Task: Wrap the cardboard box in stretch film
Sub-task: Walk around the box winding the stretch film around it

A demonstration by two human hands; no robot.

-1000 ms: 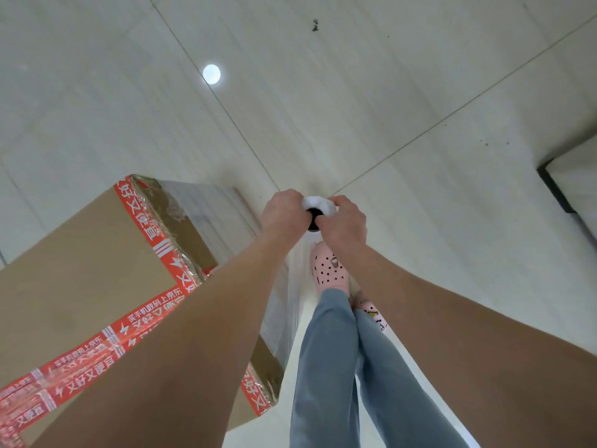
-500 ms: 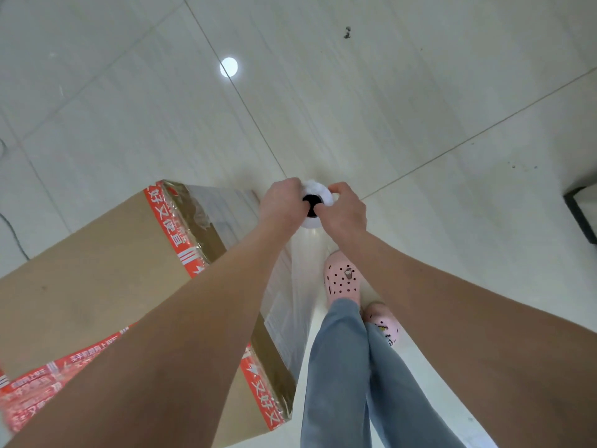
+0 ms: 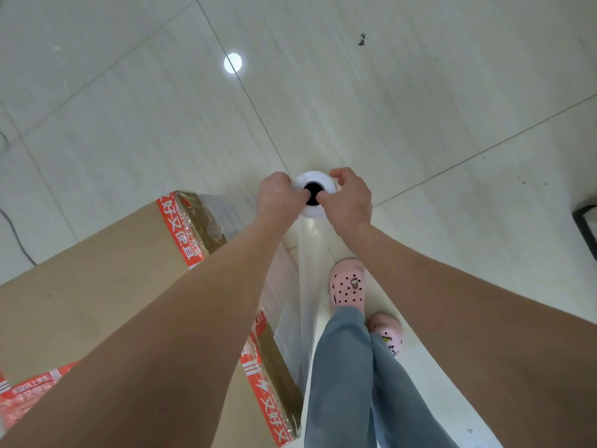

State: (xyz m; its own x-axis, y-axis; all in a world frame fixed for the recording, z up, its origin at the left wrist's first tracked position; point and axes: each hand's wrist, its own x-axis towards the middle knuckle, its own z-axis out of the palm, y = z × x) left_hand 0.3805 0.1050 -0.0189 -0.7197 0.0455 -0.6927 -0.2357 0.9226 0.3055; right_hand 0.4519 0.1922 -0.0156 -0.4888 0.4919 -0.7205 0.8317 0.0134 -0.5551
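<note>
A tall cardboard box (image 3: pixel 97 292) with red printed tape on its edges fills the lower left. Clear stretch film (image 3: pixel 290 302) covers its right side and runs up to a white film roll (image 3: pixel 315 179) with a black core, seen end-on in the middle. My left hand (image 3: pixel 277 198) grips the roll's left side, fingers curled into the core. My right hand (image 3: pixel 347 198) grips its right side, thumb at the core. The roll stands upright, its length mostly hidden under my hands.
Pale tiled floor (image 3: pixel 420 108) lies all around. My legs in blue jeans (image 3: pixel 342 367) and pink clogs (image 3: pixel 347 284) stand right of the box. A black cable (image 3: pixel 16 231) lies at far left and a dark object (image 3: pixel 586 227) at the right edge.
I have stepped along the box's right side; the box corner has shifted right and down in view. Both hands keep their hold on the roll, and more film lies against the box.
</note>
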